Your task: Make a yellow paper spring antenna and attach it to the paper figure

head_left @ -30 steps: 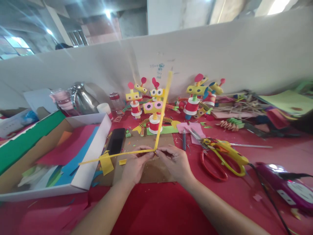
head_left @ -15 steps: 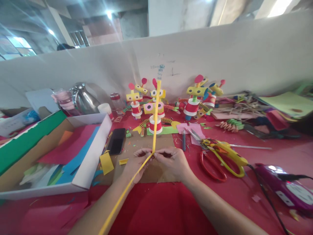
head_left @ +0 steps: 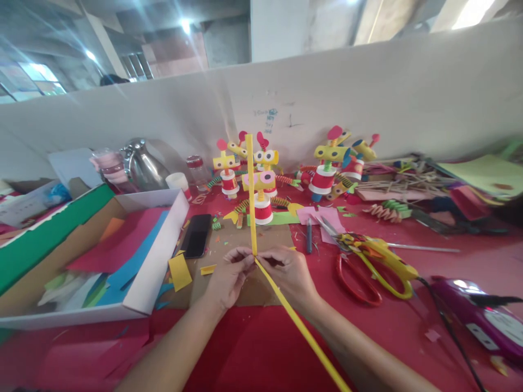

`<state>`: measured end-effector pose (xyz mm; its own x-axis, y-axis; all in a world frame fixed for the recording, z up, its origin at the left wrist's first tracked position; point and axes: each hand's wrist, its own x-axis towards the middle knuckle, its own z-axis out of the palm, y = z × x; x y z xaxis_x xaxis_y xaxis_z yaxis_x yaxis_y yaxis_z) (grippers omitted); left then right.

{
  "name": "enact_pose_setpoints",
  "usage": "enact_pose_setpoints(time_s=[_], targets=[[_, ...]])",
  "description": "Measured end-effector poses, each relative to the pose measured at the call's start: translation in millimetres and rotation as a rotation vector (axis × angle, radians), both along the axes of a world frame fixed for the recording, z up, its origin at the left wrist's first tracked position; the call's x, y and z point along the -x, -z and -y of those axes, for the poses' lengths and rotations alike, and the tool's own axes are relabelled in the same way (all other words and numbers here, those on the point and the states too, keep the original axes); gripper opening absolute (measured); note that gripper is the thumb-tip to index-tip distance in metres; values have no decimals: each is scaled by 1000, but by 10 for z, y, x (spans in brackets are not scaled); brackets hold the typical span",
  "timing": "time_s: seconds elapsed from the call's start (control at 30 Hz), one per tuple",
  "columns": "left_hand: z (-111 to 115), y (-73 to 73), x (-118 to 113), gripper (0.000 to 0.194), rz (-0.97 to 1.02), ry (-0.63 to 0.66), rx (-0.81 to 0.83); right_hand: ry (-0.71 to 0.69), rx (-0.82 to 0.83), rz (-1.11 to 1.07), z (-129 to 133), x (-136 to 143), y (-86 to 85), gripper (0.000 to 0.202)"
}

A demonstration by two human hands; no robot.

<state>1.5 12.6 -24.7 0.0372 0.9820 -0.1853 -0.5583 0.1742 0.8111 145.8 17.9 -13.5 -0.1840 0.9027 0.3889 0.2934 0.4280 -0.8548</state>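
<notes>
My left hand (head_left: 229,276) and my right hand (head_left: 291,268) meet fingertip to fingertip above the brown cardboard (head_left: 267,294). Pinched between them is a narrow yellow paper strip (head_left: 252,218). One length stands upright from the fingers, while another runs down to the lower right across my right forearm. Whether this is one strip or two joined ones is hidden by the fingertips. Behind the upright part sits a paper-cup figure (head_left: 263,211) with a yellow paper head and coiled paper arms. Yellow paper scraps (head_left: 180,273) lie left of my left hand.
A box of coloured paper (head_left: 165,253) and a phone (head_left: 196,235) are on the left. To the right lie scissors (head_left: 359,286), a glue gun (head_left: 386,256), a pen (head_left: 309,235) and a purple device (head_left: 478,310). More cup figures (head_left: 322,179) stand along the white partition (head_left: 368,98).
The strip's lower length has swung from the lower left to the lower right. Its upright part now leans slightly left, and my fingertips stay together in about the same place.
</notes>
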Motion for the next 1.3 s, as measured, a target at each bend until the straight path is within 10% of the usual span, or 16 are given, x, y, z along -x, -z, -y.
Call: enact_pose_setpoints(time_s=[0.23,0.5,0.7,0.93,1.3], targets=[[39,-10,-108,14,-19,-44,-119,-31,-161,16,-33,50,106,17],[44,-65,-34,14,-44,-32,-14,-16,256,-135,-77,48,102,19],[37,-121,-11,14,-304,-38,-81,-55,222,-19,-83,-23,55,16],[31,-67,-42,15,-149,-45,-39,-177,353,-272,-73,2,35,19],[53,-78,-10,14,-261,9,-62,-98,256,-61,-72,-59,5,17]])
